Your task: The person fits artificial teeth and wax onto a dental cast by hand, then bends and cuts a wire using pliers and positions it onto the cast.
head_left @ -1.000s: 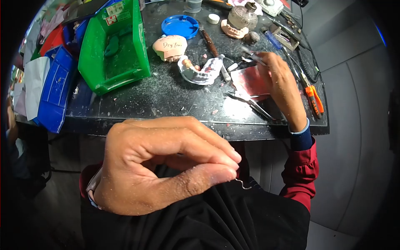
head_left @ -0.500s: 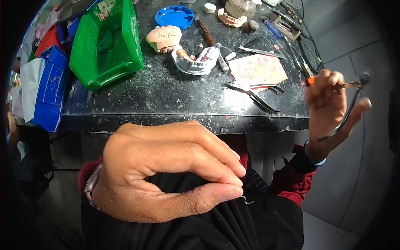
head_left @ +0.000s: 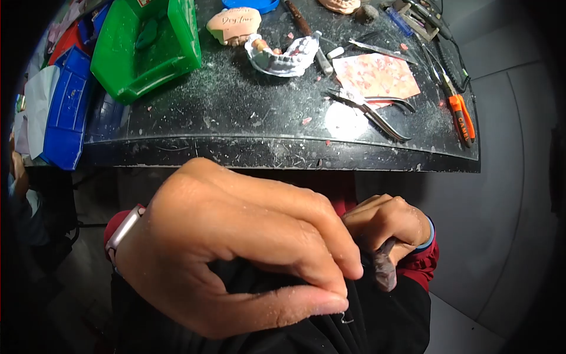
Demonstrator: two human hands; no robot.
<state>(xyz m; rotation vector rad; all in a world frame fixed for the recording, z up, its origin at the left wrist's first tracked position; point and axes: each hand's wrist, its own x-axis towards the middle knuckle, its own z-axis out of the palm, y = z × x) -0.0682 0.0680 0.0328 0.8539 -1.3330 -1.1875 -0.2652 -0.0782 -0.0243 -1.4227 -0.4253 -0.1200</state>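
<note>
My left hand (head_left: 253,242) fills the lower middle, thumb and fingertips closed in a pinch. A short, thin bent wire (head_left: 345,319) pokes out below the thumb tip. Behind those fingertips is my right hand (head_left: 392,227), low over the lap, its fingers curled. The pliers it carried are mostly hidden by the hand now. On the bench beyond lie a white dental cast (head_left: 283,56) with a wax-coloured part on it, a peach-coloured cast (head_left: 234,25) with handwriting, and a second pair of metal pliers (head_left: 377,115) partly over a pink-spotted sheet (head_left: 377,76).
A green bin (head_left: 147,59) stands at the left, beside a blue bin (head_left: 68,112) and papers. Orange-handled pliers (head_left: 463,121) lie near the bench's right edge. A brown-handled tool (head_left: 299,19) and a metal blade (head_left: 383,51) are farther back. The dark bench edge (head_left: 277,154) runs across in front.
My right hand has come down and left from the bench's right side to the lap, uncovering the orange-handled pliers. My left hand keeps its pinch. The view has tilted slightly down.
</note>
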